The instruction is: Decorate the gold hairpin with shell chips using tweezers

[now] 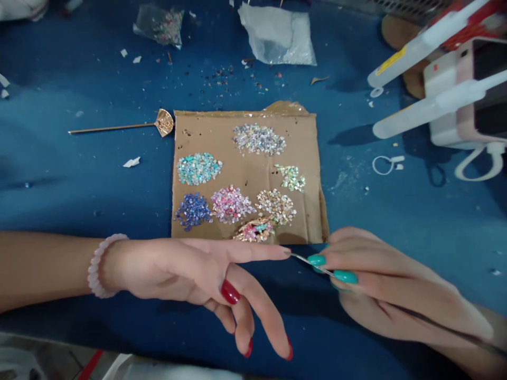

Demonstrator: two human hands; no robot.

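My left hand (186, 269), with red nails and a pale bead bracelet (105, 266), is stretched out palm up in front of the cardboard (273, 171). Its fingers are apart and hold nothing. From the right, my right hand (396, 285), teal-nailed, pinches slim metal tweezers (322, 269). Their tip meets the end of my left index finger; whether a chip sits there is too small to tell. Just behind that finger, a gold ornament (255, 229) set with coloured chips lies at the cardboard's near edge, partly hidden.
On the cardboard lie blue chips (194, 210), pink chips (232, 203), turquoise chips (198, 168), silvery chips (259, 139), beige chips (276, 206) and green chips (292, 178). A gold fan-topped hairpin (163, 123) rests left. Plastic bags (277, 34) lie behind; white tubes (428, 108) project at right.
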